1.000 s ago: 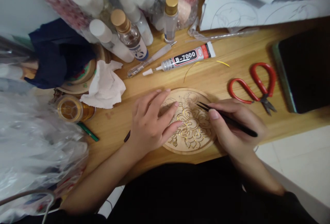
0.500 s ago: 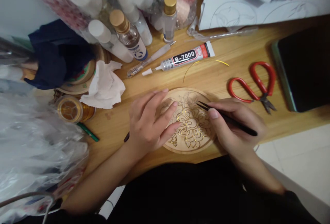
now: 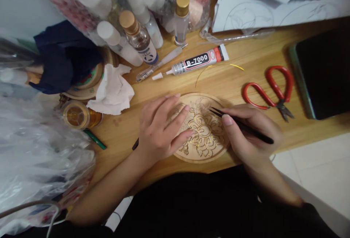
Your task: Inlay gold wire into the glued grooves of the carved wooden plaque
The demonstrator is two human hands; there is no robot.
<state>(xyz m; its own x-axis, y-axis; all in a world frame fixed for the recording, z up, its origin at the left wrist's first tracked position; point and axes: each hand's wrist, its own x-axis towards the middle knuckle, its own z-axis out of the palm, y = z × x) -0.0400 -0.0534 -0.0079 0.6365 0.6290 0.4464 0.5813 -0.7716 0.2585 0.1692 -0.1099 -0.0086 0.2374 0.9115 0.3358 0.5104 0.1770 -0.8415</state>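
A round wooden plaque (image 3: 218,149) lies on the table at the near edge, with a flower pattern outlined partly in gold wire and partly in drawn lines. My left hand (image 3: 162,126) rests over its left side, fingers spread, holding nothing. Black tweezers (image 3: 250,128) are gripped in my right hand (image 3: 246,132). Their tips are over the upper right of the plaque, beside the drawn petals; whether they hold any wire is too small to tell. A dark stick-like end pokes out to the left of my left hand, mostly hidden.
Beyond the plaque lie a B-7000 glue tube (image 3: 197,62), pieces of yellow wire (image 3: 237,67) and a pen (image 3: 164,62). Red-handled cutters (image 3: 279,88) and a phone (image 3: 322,73) are at right. Bottles (image 3: 140,41), crumpled tissue (image 3: 115,90) and a wire spool (image 3: 79,115) stand left.
The whole view has shifted very slightly, with the table things a little further right. Both hands keep nearly the same pose over the plaque.
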